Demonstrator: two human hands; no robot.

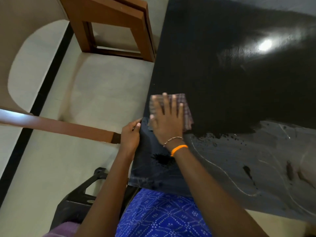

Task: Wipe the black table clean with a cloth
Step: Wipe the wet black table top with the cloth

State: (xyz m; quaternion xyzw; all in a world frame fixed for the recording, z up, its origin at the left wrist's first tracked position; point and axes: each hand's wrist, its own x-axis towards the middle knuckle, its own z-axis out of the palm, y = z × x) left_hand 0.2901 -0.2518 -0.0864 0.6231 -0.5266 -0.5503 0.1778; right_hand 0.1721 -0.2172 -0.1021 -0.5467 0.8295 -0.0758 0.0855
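The soft, limp checked cloth [185, 106] lies under the right hand [168, 120], fingers spread flat; the left hand [130, 135] grips the glossy black bench [222, 74] edge at nine o'clock.

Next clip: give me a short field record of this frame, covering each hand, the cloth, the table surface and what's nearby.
right hand: right hand lies flat, fingers spread, pressing the cloth
left hand: left hand grips the table's left edge
cloth: checked cloth, folded, near the left edge
table: black table, dark and clear farther from the person; greyish streaks and dark spots on the near part
wrist: orange band and thin bracelet on the right wrist
nearby: wooden chair on the floor to the left
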